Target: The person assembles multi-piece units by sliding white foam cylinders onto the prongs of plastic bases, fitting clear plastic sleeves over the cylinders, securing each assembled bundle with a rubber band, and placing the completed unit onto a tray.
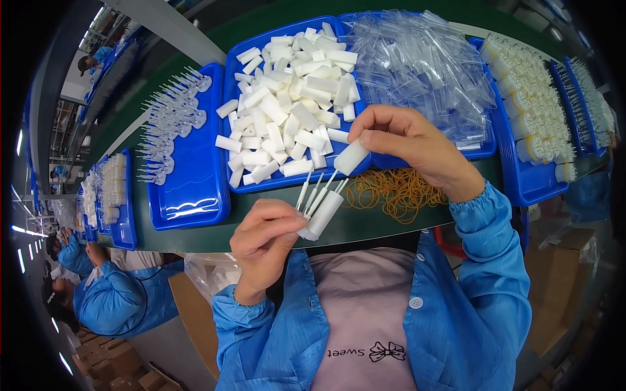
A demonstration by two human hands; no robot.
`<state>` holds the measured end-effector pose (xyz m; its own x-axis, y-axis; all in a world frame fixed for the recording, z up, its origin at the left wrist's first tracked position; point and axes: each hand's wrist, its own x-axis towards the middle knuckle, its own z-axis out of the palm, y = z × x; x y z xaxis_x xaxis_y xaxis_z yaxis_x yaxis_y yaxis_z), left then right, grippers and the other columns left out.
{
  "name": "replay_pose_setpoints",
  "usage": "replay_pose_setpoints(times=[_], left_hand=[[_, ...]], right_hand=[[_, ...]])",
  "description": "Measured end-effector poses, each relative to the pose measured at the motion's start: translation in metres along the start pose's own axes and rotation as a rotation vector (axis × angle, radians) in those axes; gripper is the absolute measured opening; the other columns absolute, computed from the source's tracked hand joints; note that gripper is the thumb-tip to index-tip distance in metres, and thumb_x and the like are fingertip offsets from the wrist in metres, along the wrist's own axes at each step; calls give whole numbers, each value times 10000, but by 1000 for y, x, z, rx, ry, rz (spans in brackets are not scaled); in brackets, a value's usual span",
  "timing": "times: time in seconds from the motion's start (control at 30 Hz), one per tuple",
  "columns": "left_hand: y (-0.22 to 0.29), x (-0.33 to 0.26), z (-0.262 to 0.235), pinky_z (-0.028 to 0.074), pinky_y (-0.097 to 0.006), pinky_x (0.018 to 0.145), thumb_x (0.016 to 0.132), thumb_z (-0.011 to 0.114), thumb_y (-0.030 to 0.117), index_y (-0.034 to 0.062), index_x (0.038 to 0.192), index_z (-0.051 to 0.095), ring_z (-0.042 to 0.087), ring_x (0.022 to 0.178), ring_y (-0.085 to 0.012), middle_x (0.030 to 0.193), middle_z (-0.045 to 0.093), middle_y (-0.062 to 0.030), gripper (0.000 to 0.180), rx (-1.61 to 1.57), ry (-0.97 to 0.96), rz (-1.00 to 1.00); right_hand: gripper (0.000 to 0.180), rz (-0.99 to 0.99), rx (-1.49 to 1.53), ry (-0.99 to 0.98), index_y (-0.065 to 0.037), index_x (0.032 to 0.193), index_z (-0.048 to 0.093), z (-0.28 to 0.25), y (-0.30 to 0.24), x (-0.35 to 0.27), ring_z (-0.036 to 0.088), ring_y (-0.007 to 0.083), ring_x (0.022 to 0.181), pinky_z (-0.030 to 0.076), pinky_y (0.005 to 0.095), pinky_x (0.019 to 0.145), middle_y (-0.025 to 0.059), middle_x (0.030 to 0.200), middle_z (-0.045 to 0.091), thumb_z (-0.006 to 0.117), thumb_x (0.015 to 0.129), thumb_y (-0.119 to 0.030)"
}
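fingers of the right hand (409,146) are pinched nearly closed, thumb against forefinger, around the upper end of one stubby white block (351,158), whose lower end meets the tip of a thin rod; whether the rod has entered it is too small to tell. fingers and thumb of the left hand (264,244) are closed on the base of a small white pronged part (308,233), held tilted above the near edge of the green table (261,225), with its prongs pointing up and away from the wearer. one white cylinder (325,214) appears already seated on the part's right side, while several slim prongs (315,195) beside it are bare. this piece therefore looks only partly done: one prong seemingly covered, a second being met, the rest not yet covered. plenty of stock remains: loose white blocks (287,104) heap a blue tray (229,88) just beyond the hands, and more bare pronged parts (171,124) lie in a second blue tray (189,189) to the left. clear plastic sleeves (417,78) and a tangle of brown elastic bands (391,195) lie to the right, apparently unused on this piece. farther right, rows of clear, yellow-banded bundles (535,104) look further along.
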<state>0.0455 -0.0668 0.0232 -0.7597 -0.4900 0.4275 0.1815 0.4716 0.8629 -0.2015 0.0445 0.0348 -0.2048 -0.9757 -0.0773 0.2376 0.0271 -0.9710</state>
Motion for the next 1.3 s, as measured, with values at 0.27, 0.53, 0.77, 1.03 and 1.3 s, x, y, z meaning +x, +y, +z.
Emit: replay_pose_setpoints(times=[0.27, 0.53, 0.77, 1.03, 1.3], left_hand=[[2, 0, -3, 470, -288, 740, 741, 681, -63, 1, 926, 707, 589, 841, -205, 917, 646, -95, 197, -32, -37, -7], [4, 1, -3, 464, -287, 727, 726, 688, -65, 9, 916, 717, 589, 836, -197, 915, 653, -92, 206, -19, -89, -34], [-2, 4, -10, 466, -285, 752, 746, 696, -52, 1, 985, 688, 581, 830, -191, 996, 626, -114, 245, -33, -161, 14], [-6, -11, -3, 494, -310, 780, 776, 713, -15, -2, 1223, 520, 574, 851, -173, 1220, 441, -169, 487, -174, 43, 11], [1, -15, 0, 509, -323, 826, 788, 712, -8, -14, 1219, 513, 611, 894, -201, 1186, 482, -163, 474, -192, 163, 1]], right_hand=[[156, 21, -17, -19, -36, 971, 619, 2, 0, -2, 561, 77, 876, 428, 219, 818, 19, 920, 617, 586, 892, -167], [148, 76, 23, -54, -27, 970, 620, 9, -1, -2, 567, 76, 866, 436, 215, 802, 19, 914, 619, 600, 884, -146], [145, 61, -119, -85, -15, 923, 625, 28, -5, -5, 569, 65, 832, 452, 208, 768, 19, 885, 622, 651, 865, -144], [96, 92, -14, -123, -21, 869, 618, 52, -5, -12, 546, 65, 821, 431, 220, 748, 12, 867, 608, 663, 855, -105], [93, 80, -40, -101, -23, 855, 612, 65, -4, -14, 546, 72, 832, 430, 229, 762, 24, 889, 610, 660, 859, -102]])
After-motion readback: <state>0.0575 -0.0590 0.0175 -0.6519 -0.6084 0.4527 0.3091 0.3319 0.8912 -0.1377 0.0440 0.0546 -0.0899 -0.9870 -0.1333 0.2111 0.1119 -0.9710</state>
